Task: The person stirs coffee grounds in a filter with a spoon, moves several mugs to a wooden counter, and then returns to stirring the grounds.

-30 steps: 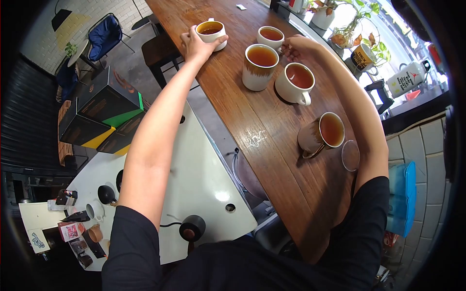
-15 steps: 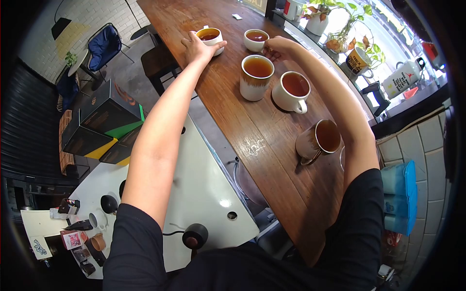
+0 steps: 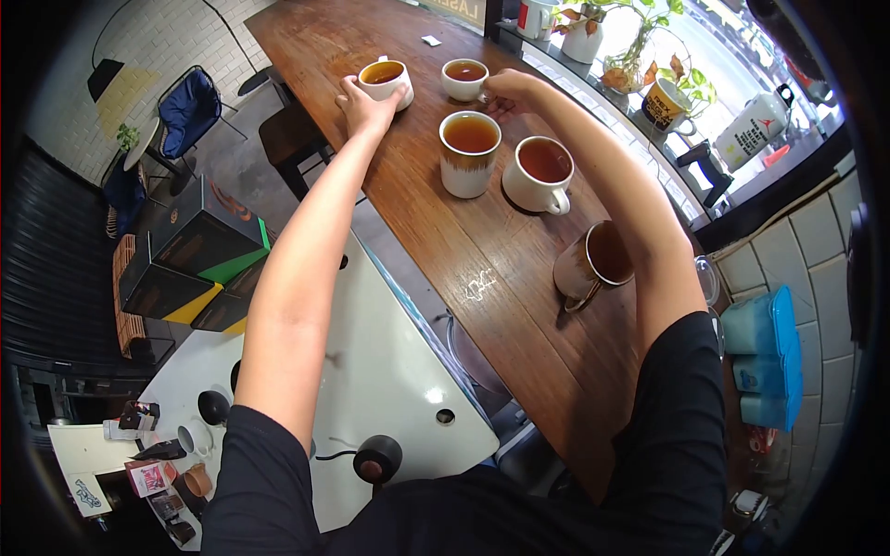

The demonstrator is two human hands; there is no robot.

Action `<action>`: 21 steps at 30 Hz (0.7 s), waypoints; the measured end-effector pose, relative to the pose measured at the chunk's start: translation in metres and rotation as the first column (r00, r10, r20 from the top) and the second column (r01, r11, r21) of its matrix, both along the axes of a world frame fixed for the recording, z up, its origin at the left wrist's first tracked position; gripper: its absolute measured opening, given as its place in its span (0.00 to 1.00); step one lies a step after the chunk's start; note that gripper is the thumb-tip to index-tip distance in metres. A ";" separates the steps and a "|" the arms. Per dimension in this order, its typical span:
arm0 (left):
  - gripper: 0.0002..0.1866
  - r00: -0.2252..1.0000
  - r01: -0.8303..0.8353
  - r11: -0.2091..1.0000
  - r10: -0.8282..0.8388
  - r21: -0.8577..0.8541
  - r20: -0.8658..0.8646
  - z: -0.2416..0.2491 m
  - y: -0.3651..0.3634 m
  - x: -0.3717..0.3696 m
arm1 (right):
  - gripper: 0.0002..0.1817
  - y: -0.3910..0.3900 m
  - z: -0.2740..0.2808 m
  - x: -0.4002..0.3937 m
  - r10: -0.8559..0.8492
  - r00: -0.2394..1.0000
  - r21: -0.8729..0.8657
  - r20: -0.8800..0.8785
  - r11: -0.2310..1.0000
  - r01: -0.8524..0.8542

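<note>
At the far part of the wooden table, my left hand [image 3: 368,109] is wrapped around a white cup [image 3: 400,94] of amber tea, thumb on its near right side and fingers on its left. My right hand [image 3: 512,94] pinches the handle side of a smaller white cup [image 3: 461,90] of darker tea; some fingers are hidden. Both cups stand upright, a short gap apart. Closer to me are a tall white-and-brown tumbler [image 3: 466,176] of tea and a wide white mug [image 3: 531,192] of reddish tea. A brown-and-white mug [image 3: 577,274] stands partly behind my right forearm.
The wooden table [image 3: 519,343] runs along a window ledge with potted plants [image 3: 640,74], a black mug [image 3: 665,109] and a grey bottle [image 3: 753,130]. Dark boxes [image 3: 199,236] stand on a white counter [image 3: 399,371] at left. A stool [image 3: 289,139] stands beyond.
The whole view has shifted slightly, so the cups appear a little further left. Both hands remain at the same two cups, which sit slightly closer together in view.
</note>
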State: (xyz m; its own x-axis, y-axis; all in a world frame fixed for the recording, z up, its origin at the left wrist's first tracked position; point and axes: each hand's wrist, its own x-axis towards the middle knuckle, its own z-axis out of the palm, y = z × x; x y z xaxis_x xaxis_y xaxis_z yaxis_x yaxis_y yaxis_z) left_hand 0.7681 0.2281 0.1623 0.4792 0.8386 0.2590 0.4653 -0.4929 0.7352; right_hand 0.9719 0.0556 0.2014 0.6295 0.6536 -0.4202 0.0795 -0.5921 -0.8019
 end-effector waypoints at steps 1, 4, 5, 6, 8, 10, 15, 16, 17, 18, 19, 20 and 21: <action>0.55 0.992 -0.031 0.998 0.036 -0.050 0.122 0.003 -0.014 -0.004 | 0.16 -0.003 0.008 0.000 0.050 0.998 -0.046 0.027 0.998 -0.049; 0.45 0.925 -0.008 0.996 0.040 -0.084 0.379 -0.004 -0.035 -0.016 | 0.24 -0.013 0.029 0.001 0.143 0.985 -0.121 0.093 0.984 -0.131; 0.44 0.847 0.151 0.981 -0.064 -0.123 0.528 -0.009 -0.042 -0.022 | 0.28 -0.017 0.041 -0.002 0.198 0.923 -0.271 0.331 0.956 -0.108; 0.43 0.730 0.313 0.940 -0.149 -0.133 0.667 -0.012 -0.052 -0.029 | 0.33 -0.023 0.055 -0.006 0.275 0.797 -0.404 0.538 0.914 -0.042; 0.46 0.660 0.425 0.902 -0.248 -0.080 0.709 -0.010 -0.078 -0.050 | 0.30 -0.039 0.074 -0.010 0.436 0.700 -0.531 0.565 0.842 -0.095; 0.52 0.614 0.612 0.785 -0.549 0.098 0.567 -0.012 -0.096 -0.068 | 0.31 -0.058 0.098 -0.029 0.481 0.723 -0.593 0.495 0.796 -0.123; 0.60 0.705 0.603 0.783 -0.613 0.154 0.358 -0.018 -0.107 -0.073 | 0.41 -0.095 0.120 -0.056 0.614 0.780 -0.662 0.116 0.634 -0.400; 0.61 0.733 0.585 0.801 -0.588 0.123 0.342 -0.018 -0.104 -0.067 | 0.40 -0.099 0.123 -0.055 0.613 0.787 -0.636 0.071 0.635 -0.437; 0.61 0.728 0.588 0.799 -0.592 0.129 0.346 -0.018 -0.103 -0.062 | 0.41 -0.099 0.123 -0.050 0.612 0.791 -0.603 0.014 0.636 -0.481; 0.61 0.725 0.596 0.797 -0.588 0.102 0.358 -0.016 -0.103 -0.061 | 0.41 -0.102 0.124 -0.052 0.607 0.795 -0.602 0.015 0.640 -0.478; 0.61 0.724 0.604 0.794 -0.586 0.077 0.365 -0.015 -0.103 -0.061 | 0.41 -0.102 0.124 -0.054 0.617 0.787 -0.591 -0.005 0.633 -0.499; 0.61 0.724 0.604 0.793 -0.588 0.081 0.359 -0.014 -0.103 -0.062 | 0.41 -0.100 0.124 -0.055 0.630 0.776 -0.580 -0.023 0.624 -0.524; 0.60 0.724 0.615 0.784 -0.603 0.084 0.335 -0.010 -0.105 -0.065 | 0.42 -0.101 0.128 -0.061 0.627 0.779 -0.580 -0.015 0.629 -0.517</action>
State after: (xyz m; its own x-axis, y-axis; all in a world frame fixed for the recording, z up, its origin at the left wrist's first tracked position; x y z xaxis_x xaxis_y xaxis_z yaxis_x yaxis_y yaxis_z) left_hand 0.7031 0.1233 0.1521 0.7810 0.4061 0.4744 -0.1971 -0.5605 0.8044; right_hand 0.9106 -0.0454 0.3291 0.3009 0.6131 -0.7305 0.6523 -0.6911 -0.3112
